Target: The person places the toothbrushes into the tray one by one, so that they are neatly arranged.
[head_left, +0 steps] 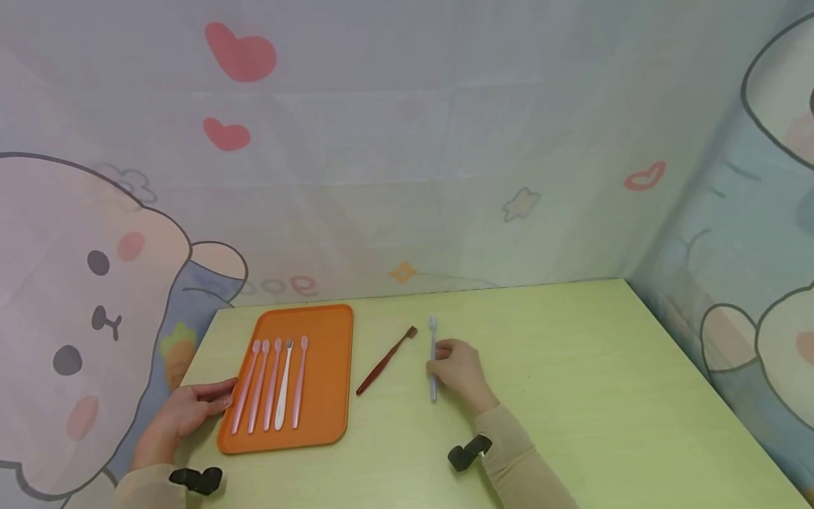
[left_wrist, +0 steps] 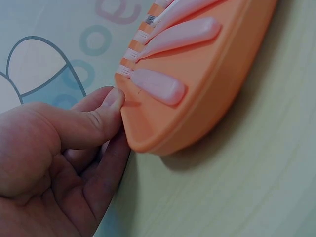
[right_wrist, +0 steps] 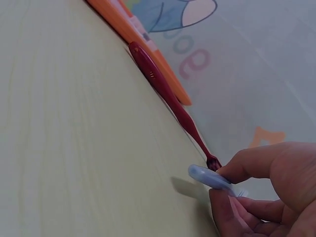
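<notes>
My left hand (head_left: 186, 411) pinches the left rim of an orange tray (head_left: 327, 385), with the thumb on the rim in the left wrist view. In the tray several pink toothbrushes (head_left: 257, 389) and one white toothbrush (head_left: 282, 396) lie side by side, bristle heads toward the back. Between thumb and fingers, my right hand (head_left: 463, 371) holds a light blue toothbrush (head_left: 434, 390), its head pointing to the back. Its handle end (right_wrist: 205, 176) casts a shadow on the table in the right wrist view. A dark red toothbrush (head_left: 385, 363) lies slantwise between the tray and my right hand.
The pale yellow-green table (head_left: 604, 389) reaches far to the right of my right hand. A printed cloth (head_left: 381, 177) with hearts and cartoon animals hangs along the back and sides. Each wrist wears a small black camera, such as the one on the right wrist (head_left: 469, 453).
</notes>
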`<state>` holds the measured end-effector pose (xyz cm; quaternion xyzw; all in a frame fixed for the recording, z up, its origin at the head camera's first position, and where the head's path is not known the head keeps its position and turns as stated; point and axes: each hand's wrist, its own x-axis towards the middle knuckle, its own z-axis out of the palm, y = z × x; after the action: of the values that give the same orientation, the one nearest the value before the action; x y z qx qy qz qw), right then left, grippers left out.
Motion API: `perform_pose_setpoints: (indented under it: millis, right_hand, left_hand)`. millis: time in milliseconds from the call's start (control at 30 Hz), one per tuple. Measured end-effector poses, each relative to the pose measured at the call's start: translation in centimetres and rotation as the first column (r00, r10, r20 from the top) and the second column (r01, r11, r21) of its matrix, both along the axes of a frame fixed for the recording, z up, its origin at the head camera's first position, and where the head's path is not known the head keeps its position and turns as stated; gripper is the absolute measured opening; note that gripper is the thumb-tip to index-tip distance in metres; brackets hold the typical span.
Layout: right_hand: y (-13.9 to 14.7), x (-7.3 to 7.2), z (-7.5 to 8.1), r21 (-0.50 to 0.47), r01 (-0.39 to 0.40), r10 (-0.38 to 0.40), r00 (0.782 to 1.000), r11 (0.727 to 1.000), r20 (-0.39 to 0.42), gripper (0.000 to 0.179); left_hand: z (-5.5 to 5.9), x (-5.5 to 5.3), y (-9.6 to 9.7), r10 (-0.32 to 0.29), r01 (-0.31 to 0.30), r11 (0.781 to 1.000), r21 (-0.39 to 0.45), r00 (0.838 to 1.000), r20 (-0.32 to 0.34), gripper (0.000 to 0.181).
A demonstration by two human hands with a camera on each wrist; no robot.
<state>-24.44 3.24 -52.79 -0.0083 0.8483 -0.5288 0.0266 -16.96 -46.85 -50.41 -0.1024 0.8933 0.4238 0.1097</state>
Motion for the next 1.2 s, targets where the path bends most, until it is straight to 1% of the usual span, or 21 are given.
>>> perform_pose_setpoints:
  millis: [100, 300, 567, 733, 900, 1100, 1200]
  right_hand:
    - [-0.2, 0.0, 0.0, -0.035, 0.006, -0.005, 1.000, 0.999, 0.015, 0.049]
    - [-1.1, 0.4, 0.1, -0.107, -0.008, 0.010, 1.000, 0.994, 0.023, 0.051]
    - [-2.7, 0.9, 0.3, -0.214, -0.052, 0.055, 0.998, 0.976, 0.009, 0.053]
    - [-3.9, 1.0, 0.1, -0.254, -0.071, 0.073, 0.997, 0.964, 0.000, 0.054]
    - [-5.1, 1.2, 0.3, -0.288, -0.085, 0.089, 0.996, 0.954, 0.001, 0.056]
    - [-6.6, 1.4, 0.9, -0.308, -0.115, 0.119, 0.993, 0.944, -0.005, 0.048]
    - [-7.3, 1.5, 1.0, -0.315, -0.125, 0.129, 0.992, 0.941, -0.008, 0.047]
  left_hand:
    - [-0.1, 0.0, -0.1, -0.002, 0.002, 1.000, 0.008, 1.000, 0.002, 0.058]
    - [-0.4, -0.1, -0.3, 0.005, -0.005, 1.000, 0.018, 1.000, 0.007, 0.058]
    - [-0.1, 0.1, 0.0, 0.012, -0.012, 1.000, 0.016, 1.000, -0.008, 0.056]
    - [0.1, 0.2, 0.1, 0.016, -0.016, 1.000, 0.015, 1.000, -0.006, 0.055]
    - [0.0, 0.3, 0.0, 0.011, -0.011, 1.000, 0.015, 1.000, -0.013, 0.055]
    - [-0.3, 0.2, -0.2, 0.013, -0.013, 1.000, 0.019, 1.000, 0.002, 0.058]
    - [-0.4, 0.2, -0.2, 0.011, -0.011, 1.000, 0.023, 1.000, -0.004, 0.058]
